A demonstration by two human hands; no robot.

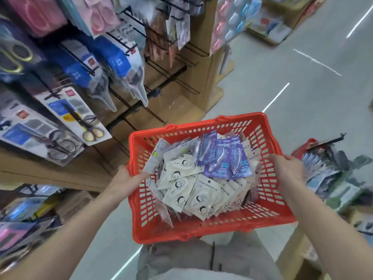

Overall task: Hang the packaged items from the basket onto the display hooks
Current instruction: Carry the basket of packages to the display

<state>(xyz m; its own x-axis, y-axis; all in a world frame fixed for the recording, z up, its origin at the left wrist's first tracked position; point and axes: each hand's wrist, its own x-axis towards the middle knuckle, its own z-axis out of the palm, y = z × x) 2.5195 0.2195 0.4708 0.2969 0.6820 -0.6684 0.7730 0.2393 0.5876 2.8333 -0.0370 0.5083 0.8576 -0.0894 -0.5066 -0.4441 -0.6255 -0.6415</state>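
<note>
Head view, looking down an aisle of a shop. A red plastic basket with slotted walls is held level in front of the person's body, above a pale floor. The left hand grips the basket's left rim, its thumb lying over the top edge and pointing inward; the remaining fingers are hidden below the rim. The right hand grips the right rim, fingers curled over the edge (their tips are out of sight inside the wall). Both forearms are bare.

Inside the basket lies a loose heap of flat packaged items: white packets printed with small line drawings fill the near and left portion, while purple packets stand tilted toward the far right. None is on a hook; all are in the basket.

To the left stands a wooden display rack fitted with black wire display hooks, several of them bare in the middle section. Carded scissors hang on the left part, with blue-carded scissors higher up and pink packages at the top. At the right edge a second pile of packaged goods is visible, blurred.
</note>
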